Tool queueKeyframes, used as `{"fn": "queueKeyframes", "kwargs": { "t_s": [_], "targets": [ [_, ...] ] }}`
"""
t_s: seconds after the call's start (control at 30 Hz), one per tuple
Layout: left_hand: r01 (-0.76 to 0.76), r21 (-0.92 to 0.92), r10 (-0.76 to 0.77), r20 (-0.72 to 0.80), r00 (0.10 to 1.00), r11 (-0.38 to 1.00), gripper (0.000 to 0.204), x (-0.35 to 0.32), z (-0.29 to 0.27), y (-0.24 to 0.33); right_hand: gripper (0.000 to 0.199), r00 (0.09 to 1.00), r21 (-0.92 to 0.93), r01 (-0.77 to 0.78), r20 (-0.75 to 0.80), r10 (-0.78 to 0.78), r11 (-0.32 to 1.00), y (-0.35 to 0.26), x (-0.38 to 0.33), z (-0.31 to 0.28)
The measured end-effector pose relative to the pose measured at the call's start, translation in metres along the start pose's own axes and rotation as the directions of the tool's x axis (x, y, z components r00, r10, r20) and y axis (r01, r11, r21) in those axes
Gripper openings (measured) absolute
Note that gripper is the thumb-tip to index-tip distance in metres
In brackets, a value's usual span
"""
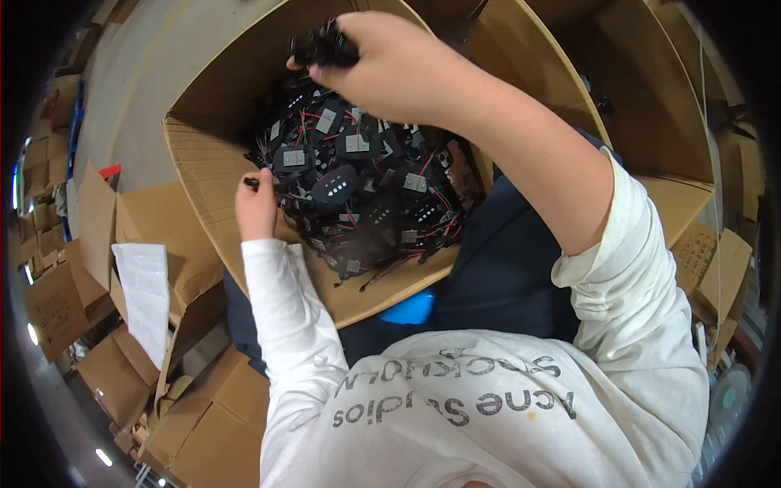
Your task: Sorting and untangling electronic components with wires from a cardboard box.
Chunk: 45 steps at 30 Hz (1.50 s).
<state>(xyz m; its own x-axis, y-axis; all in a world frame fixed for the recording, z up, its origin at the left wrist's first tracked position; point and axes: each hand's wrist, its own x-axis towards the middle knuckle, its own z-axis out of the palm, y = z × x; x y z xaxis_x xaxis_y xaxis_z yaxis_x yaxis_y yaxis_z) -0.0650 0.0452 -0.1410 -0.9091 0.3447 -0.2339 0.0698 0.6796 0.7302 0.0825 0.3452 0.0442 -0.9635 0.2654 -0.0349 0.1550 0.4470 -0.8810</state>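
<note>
An open cardboard box (207, 167) rests in front of me, filled with several small black electronic parts (358, 191) that trail red and black wires. My right hand (399, 65) is raised over the far side of the box and is closed around a bunch of these black parts (323, 47). My left hand (256, 207) sits at the box's near left edge and pinches one small black part (252, 183) by its wire, level with the pile.
A second open cardboard box (643, 106) stands to the right. Flattened and stacked cartons (203, 407) lie lower left, with a white sheet (146, 297) on them. A blue object (411, 309) shows under the box near my lap.
</note>
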Motion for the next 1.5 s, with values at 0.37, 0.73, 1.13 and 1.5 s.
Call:
{"fn": "queueKeyframes", "kwargs": {
  "t_s": [0.37,0.73,1.13,1.5],
  "targets": [
    [-0.289,-0.602,0.494,0.204,0.845,0.744,0.037,-0.091,-0.028,0.190,0.054,0.929,0.095,0.321,0.160,-0.333,0.942,0.000,-0.023,0.029],
    [0.095,0.101,-0.108,0.132,0.985,0.990,0.067,0.167,0.149,-0.075,0.021,0.982,-0.216,0.046,-0.171,-0.084,0.975,0.015,0.005,-0.013],
    [-0.134,0.212,0.132,0.024,0.991,0.968,0.040,0.055,0.073,-0.013,0.030,0.983,0.290,0.043,-0.186,0.012,0.956,-0.014,-0.019,-0.040],
    [-0.194,0.304,0.217,-0.044,0.975,0.933,0.021,-0.066,-0.070,0.046,0.027,0.945,-0.037,0.200,-0.258,-0.202,0.979,0.003,-0.022,-0.001]
  ]
}}
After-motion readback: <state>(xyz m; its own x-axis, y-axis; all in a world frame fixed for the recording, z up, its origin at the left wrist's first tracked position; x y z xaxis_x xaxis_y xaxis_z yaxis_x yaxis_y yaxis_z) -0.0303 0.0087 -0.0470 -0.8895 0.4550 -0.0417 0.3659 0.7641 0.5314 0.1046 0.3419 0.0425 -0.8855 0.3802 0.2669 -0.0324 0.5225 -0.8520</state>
